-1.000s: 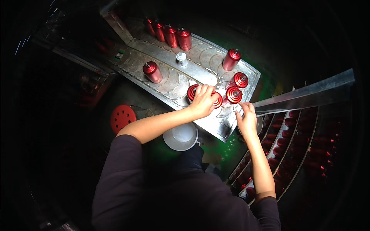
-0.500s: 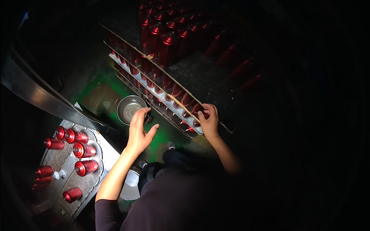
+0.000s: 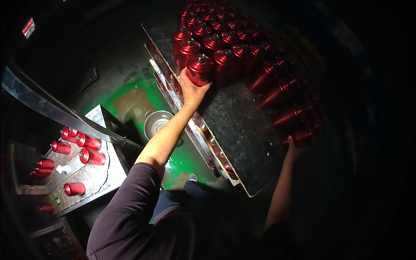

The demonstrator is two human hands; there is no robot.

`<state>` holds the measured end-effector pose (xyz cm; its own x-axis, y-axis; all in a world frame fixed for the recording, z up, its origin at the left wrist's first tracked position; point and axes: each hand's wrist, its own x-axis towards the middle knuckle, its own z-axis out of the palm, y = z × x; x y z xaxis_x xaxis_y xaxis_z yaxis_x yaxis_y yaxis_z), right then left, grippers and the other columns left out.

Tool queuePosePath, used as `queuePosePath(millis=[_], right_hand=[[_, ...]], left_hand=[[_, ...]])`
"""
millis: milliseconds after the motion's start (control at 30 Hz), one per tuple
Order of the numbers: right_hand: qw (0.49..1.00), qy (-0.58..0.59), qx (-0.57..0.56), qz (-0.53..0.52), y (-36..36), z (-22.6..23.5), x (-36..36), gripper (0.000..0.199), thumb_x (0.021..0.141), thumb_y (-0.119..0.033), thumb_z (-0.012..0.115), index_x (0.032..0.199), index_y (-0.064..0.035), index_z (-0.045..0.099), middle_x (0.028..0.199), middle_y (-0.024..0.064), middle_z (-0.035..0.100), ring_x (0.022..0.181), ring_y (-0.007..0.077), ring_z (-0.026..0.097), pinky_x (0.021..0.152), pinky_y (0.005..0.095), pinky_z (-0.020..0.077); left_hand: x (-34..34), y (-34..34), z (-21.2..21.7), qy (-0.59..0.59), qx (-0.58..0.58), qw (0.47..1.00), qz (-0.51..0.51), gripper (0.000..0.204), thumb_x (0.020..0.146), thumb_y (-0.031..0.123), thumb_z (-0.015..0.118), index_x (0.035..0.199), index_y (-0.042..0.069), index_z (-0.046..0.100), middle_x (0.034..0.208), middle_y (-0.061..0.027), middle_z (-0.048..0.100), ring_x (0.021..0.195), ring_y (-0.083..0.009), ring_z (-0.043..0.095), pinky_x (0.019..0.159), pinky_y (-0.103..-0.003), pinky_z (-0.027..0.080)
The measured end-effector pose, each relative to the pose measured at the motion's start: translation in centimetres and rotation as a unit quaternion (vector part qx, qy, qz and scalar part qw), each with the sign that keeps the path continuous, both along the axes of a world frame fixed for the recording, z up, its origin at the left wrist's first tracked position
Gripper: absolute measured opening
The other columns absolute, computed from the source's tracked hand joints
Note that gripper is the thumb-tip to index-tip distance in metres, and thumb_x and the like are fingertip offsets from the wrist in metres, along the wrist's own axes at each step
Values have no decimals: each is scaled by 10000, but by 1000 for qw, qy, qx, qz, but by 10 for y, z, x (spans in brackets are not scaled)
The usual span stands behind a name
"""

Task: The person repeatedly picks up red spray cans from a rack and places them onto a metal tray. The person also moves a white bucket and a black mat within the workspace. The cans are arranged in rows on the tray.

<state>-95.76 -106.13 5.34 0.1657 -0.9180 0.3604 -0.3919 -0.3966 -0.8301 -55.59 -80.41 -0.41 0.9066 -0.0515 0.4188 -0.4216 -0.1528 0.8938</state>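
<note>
At the near end of a crowd of shiny red bottles with stepped tops, my left hand (image 3: 195,92) is wrapped round the lower part of one red bottle (image 3: 200,68). Its thumb lies on the near right side. Off to the right, in dim light, my right hand (image 3: 294,151) has its thumb up against another red bottle (image 3: 304,136) at the end of a row. The fingers of that hand go behind the bottle and are partly hidden. Both bottles are at the dark board (image 3: 229,117) in front of me.
Below the board's left edge, more red bottles show between layered boards. A round metal pot (image 3: 149,125) is on the green floor. At left stands a metal table (image 3: 113,167) with several red bottles and a small white piece (image 3: 63,169). A curved metal bar (image 3: 56,106) crosses above it.
My left hand has gone from open above the pot up and right onto a red bottle. My right hand has left the layered boards' edge for a bottle farther right. The view has shifted.
</note>
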Motion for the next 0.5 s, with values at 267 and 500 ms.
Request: queuePosePath(millis=[267, 500], right_hand=[[997, 20, -25, -73, 81, 42, 47, 964, 695, -88, 883, 1477, 16, 330, 1381, 226, 517, 1170, 352, 591, 1000, 438, 538], [901, 143, 172, 371, 235, 102, 51, 786, 736, 25, 752, 1434, 59, 391, 1302, 246, 573, 1138, 320, 611, 1027, 414, 502]], left_hand=[[-67, 118, 43, 49, -52, 996, -52, 1001, 587, 206, 885, 1383, -7, 317, 1274, -204, 486, 1209, -348, 517, 1060, -425, 414], [-214, 377, 64, 230, -17, 973, -29, 1036, 590, 252, 903, 1422, 7, 336, 1345, -174, 493, 1260, -287, 515, 1092, -394, 408]])
